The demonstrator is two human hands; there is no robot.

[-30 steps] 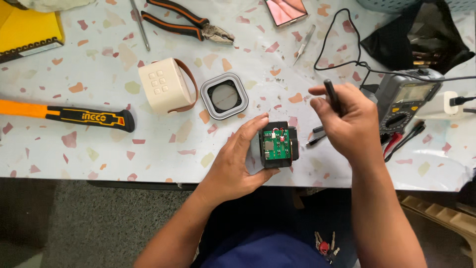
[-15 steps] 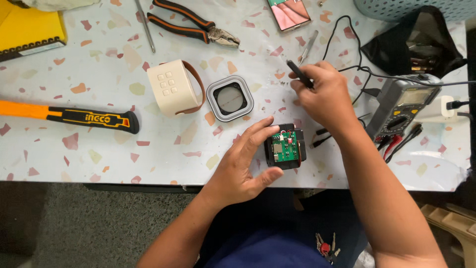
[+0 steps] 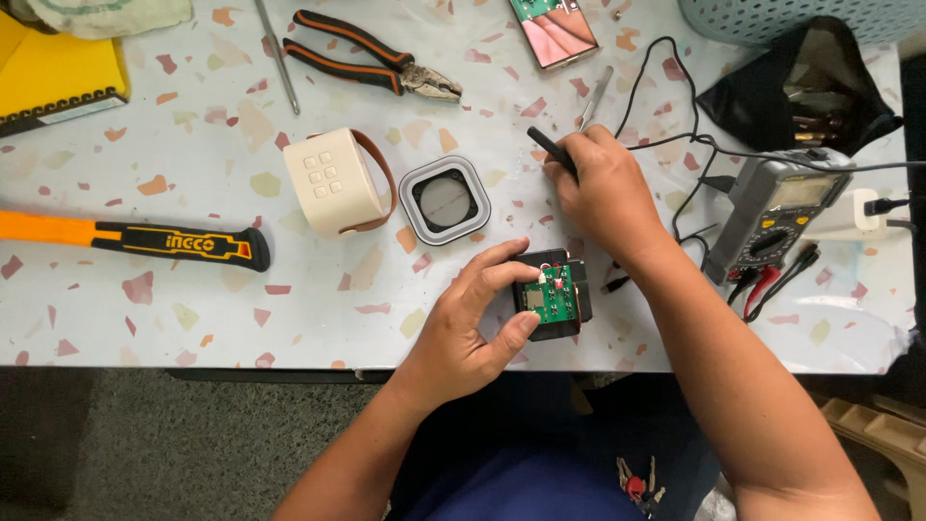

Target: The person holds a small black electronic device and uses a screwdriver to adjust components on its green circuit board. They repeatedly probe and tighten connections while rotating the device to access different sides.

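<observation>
Pliers (image 3: 371, 60), hammer (image 3: 135, 237), multimeter (image 3: 776, 220), phone (image 3: 553, 29), and yellow notebook (image 3: 56, 72) on terrazzo table (image 3: 193, 309).

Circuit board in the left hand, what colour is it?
Green circuit board, seen in the head view.

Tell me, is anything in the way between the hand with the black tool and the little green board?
Nothing visible. The right hand grips a black tool above the table; the green circuit board sits in its black module in the left hand, with only bare tabletop between them.
</observation>
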